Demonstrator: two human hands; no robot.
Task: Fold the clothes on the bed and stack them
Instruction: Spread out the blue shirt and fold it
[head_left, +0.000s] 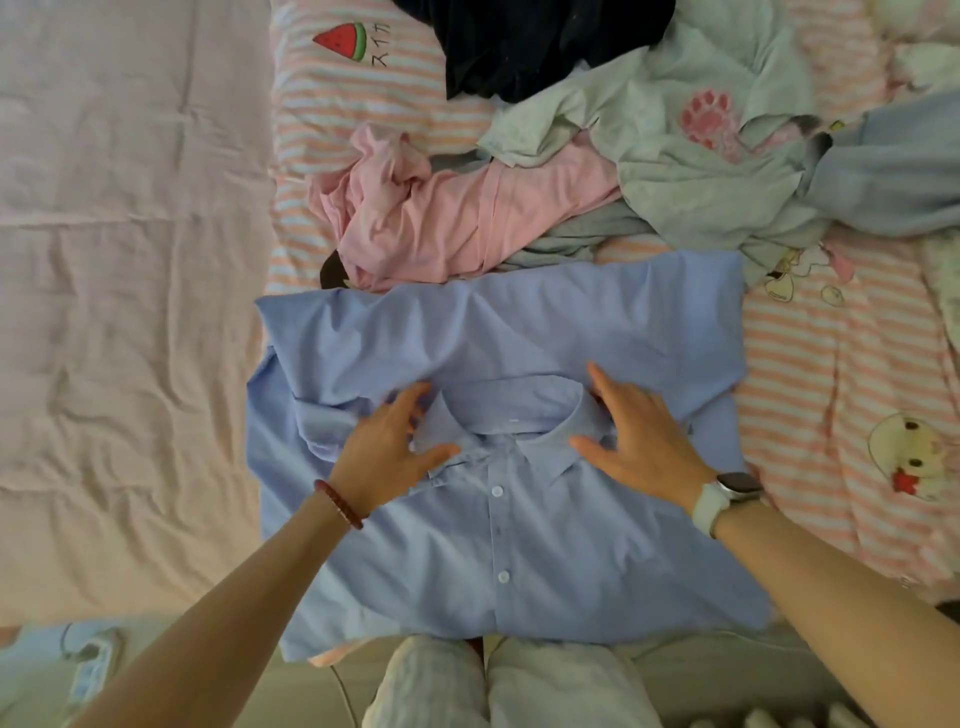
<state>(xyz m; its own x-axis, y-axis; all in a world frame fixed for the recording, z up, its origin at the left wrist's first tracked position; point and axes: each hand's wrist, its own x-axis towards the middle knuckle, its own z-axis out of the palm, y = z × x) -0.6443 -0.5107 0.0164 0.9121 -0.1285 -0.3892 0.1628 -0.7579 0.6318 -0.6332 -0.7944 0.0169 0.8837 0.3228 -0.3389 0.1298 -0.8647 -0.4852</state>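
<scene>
A light blue button-up shirt (498, 545) lies flat on the bed at its near edge, front up, collar toward the pile, with its sides folded in. My left hand (389, 452) rests on the left side of the collar, fingers spread. My right hand (639, 441), with a watch on the wrist, presses flat on the collar's right side. Behind the shirt is a heap of unfolded clothes: a pink garment (457, 218), a pale green shirt with a pink paw print (675, 140), a dark navy garment (530, 41) and a grey-blue one (893, 171).
A pink-and-white striped sheet (831, 395) with cartoon prints covers the bed's right and far side. A pale pink quilt (130, 312) spreads over the left. My legs in light trousers (498, 686) stand at the bed's near edge. A power strip (91, 670) lies on the floor at lower left.
</scene>
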